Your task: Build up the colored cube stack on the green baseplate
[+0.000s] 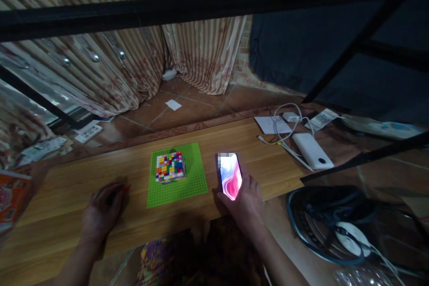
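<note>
My right hand [247, 201] is wrapped around a smartphone [230, 178], whose lit screen shows a swirl of white, blue and pink. The phone is at the near right of a green studded baseplate [197, 174]. On that baseplate sits a block of many-coloured building bricks [170, 166], white at its near edge. To the left, my left hand [103, 208] rests on the table with curled fingers. A small red piece [127, 188] shows at its fingertips, too small to make out in detail.
The wooden table [134, 165] carries a white charger and cable [291, 117], a paper sheet [271, 125] and a white power bank [311, 151] to the right. A black metal rail [201, 6] crosses ahead. An orange package [13, 196] lies left; a fan-like round object [328, 223] stands lower right.
</note>
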`<action>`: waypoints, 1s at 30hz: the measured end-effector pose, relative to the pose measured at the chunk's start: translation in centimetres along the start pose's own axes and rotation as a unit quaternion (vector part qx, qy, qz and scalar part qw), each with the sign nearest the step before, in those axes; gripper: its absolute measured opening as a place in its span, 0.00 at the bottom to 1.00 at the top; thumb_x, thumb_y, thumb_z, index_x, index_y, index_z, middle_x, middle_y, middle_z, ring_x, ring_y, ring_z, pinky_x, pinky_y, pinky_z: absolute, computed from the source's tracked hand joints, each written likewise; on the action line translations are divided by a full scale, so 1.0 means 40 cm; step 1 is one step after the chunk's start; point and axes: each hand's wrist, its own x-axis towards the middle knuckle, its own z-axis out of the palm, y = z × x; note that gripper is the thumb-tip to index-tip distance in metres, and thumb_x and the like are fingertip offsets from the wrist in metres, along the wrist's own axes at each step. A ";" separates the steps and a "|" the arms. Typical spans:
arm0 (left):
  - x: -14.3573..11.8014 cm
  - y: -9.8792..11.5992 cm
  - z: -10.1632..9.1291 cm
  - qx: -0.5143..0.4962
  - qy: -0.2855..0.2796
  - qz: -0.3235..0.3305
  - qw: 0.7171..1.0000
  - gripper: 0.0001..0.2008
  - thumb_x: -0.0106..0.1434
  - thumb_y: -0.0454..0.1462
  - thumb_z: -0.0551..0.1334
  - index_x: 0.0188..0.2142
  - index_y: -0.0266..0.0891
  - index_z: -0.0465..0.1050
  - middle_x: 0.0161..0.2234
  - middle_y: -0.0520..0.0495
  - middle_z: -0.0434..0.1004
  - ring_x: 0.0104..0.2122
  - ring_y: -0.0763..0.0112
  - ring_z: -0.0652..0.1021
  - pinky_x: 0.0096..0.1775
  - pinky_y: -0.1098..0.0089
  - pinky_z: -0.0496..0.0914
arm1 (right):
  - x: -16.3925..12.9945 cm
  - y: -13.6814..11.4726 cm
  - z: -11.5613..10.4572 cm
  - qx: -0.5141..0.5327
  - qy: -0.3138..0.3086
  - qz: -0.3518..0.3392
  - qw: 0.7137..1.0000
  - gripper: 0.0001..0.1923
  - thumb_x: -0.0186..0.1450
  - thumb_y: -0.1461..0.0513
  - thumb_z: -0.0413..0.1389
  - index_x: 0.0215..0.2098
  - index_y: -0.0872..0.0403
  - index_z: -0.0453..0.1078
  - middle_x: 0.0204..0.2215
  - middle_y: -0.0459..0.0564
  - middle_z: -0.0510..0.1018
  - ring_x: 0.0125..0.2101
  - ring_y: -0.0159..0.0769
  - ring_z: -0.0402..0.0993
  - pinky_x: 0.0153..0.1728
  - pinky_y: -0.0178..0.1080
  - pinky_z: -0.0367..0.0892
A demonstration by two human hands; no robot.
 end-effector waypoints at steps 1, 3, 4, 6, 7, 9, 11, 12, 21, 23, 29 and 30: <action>0.000 0.003 -0.001 0.001 0.000 -0.001 1.000 0.18 0.63 0.48 0.54 0.42 0.39 0.73 0.46 0.39 0.76 0.46 0.56 0.76 0.50 0.55 0.70 | -0.005 0.011 -0.009 0.015 0.000 -0.021 1.000 0.47 0.55 0.47 0.63 0.65 0.58 0.53 0.50 0.65 0.69 0.48 0.57 0.65 0.46 0.54 0.65; -0.001 0.008 -0.001 0.006 0.004 0.000 1.000 0.18 0.63 0.47 0.54 0.42 0.38 0.73 0.46 0.39 0.76 0.46 0.56 0.76 0.50 0.56 0.70 | -0.006 0.040 -0.035 0.052 0.004 -0.073 0.996 0.34 0.60 0.49 0.59 0.61 0.54 0.62 0.52 0.62 0.67 0.51 0.54 0.64 0.49 0.54 0.64; -0.001 0.011 -0.001 0.008 0.008 0.001 1.000 0.18 0.63 0.47 0.54 0.42 0.38 0.73 0.46 0.40 0.76 0.46 0.57 0.76 0.50 0.57 0.70 | -0.003 0.056 -0.050 0.073 0.007 -0.103 0.992 0.26 0.63 0.50 0.57 0.56 0.51 0.68 0.53 0.61 0.66 0.53 0.53 0.63 0.50 0.54 0.64; -0.001 0.015 0.000 0.009 0.018 0.002 1.000 0.18 0.63 0.47 0.55 0.42 0.38 0.74 0.46 0.41 0.77 0.45 0.59 0.76 0.50 0.59 0.70 | 0.006 0.090 -0.079 0.112 0.009 -0.162 0.980 0.13 0.66 0.53 0.54 0.45 0.48 0.76 0.54 0.56 0.66 0.55 0.49 0.62 0.52 0.52 0.63; -0.001 0.017 0.001 0.008 0.022 -0.002 1.000 0.18 0.63 0.47 0.55 0.42 0.38 0.74 0.46 0.41 0.77 0.45 0.59 0.76 0.50 0.60 0.70 | 0.011 0.105 -0.090 0.124 0.008 -0.189 0.974 0.11 0.67 0.55 0.54 0.41 0.47 0.77 0.54 0.54 0.67 0.55 0.48 0.62 0.52 0.52 0.63; -0.002 0.022 0.001 0.008 0.022 -0.014 1.000 0.17 0.63 0.47 0.55 0.41 0.39 0.74 0.46 0.42 0.77 0.45 0.60 0.76 0.50 0.61 0.69 | 0.021 0.130 -0.102 0.133 -0.001 -0.232 0.964 0.10 0.67 0.56 0.54 0.37 0.47 0.78 0.54 0.53 0.68 0.55 0.48 0.62 0.53 0.52 0.62; -0.001 0.025 0.002 0.010 0.021 -0.023 0.999 0.17 0.64 0.47 0.55 0.41 0.39 0.74 0.46 0.42 0.77 0.46 0.61 0.76 0.50 0.62 0.69 | 0.032 0.144 -0.097 0.126 -0.012 -0.254 0.959 0.10 0.67 0.56 0.54 0.36 0.47 0.79 0.55 0.52 0.67 0.55 0.48 0.62 0.53 0.53 0.61; 0.000 0.026 0.002 0.010 0.022 -0.026 0.999 0.17 0.64 0.47 0.54 0.41 0.39 0.75 0.46 0.42 0.77 0.46 0.61 0.76 0.49 0.62 0.69 | 0.039 0.148 -0.090 0.118 -0.017 -0.258 0.959 0.11 0.67 0.56 0.54 0.35 0.47 0.79 0.56 0.51 0.66 0.56 0.48 0.61 0.53 0.54 0.61; 0.005 0.016 0.011 0.027 0.041 -0.030 0.998 0.18 0.64 0.46 0.53 0.40 0.38 0.75 0.44 0.41 0.78 0.44 0.60 0.76 0.48 0.61 0.69 | 0.110 0.155 -0.016 0.100 0.042 -0.144 0.984 0.25 0.71 0.52 0.44 0.63 0.52 0.58 0.60 0.60 0.62 0.60 0.49 0.56 0.57 0.58 0.57; 0.007 0.017 0.010 0.026 0.036 -0.036 0.998 0.18 0.64 0.46 0.53 0.40 0.37 0.75 0.44 0.41 0.78 0.44 0.59 0.76 0.48 0.61 0.70 | 0.114 0.159 -0.011 0.118 0.062 -0.127 0.983 0.25 0.71 0.52 0.44 0.61 0.54 0.60 0.57 0.61 0.65 0.58 0.48 0.59 0.56 0.56 0.59; 0.017 0.016 0.005 0.024 0.037 -0.064 0.997 0.18 0.64 0.46 0.53 0.40 0.37 0.76 0.45 0.41 0.78 0.45 0.60 0.75 0.50 0.61 0.69 | 0.114 0.162 -0.006 0.147 0.085 -0.117 0.979 0.20 0.71 0.53 0.44 0.52 0.54 0.69 0.51 0.58 0.72 0.54 0.45 0.65 0.55 0.53 0.62; 0.019 0.015 0.005 0.023 0.039 -0.067 0.997 0.18 0.64 0.46 0.53 0.40 0.37 0.76 0.45 0.41 0.78 0.45 0.60 0.76 0.50 0.61 0.69 | 0.114 0.161 -0.005 0.147 0.087 -0.115 0.979 0.20 0.71 0.53 0.45 0.52 0.54 0.70 0.51 0.58 0.72 0.54 0.45 0.65 0.54 0.53 0.62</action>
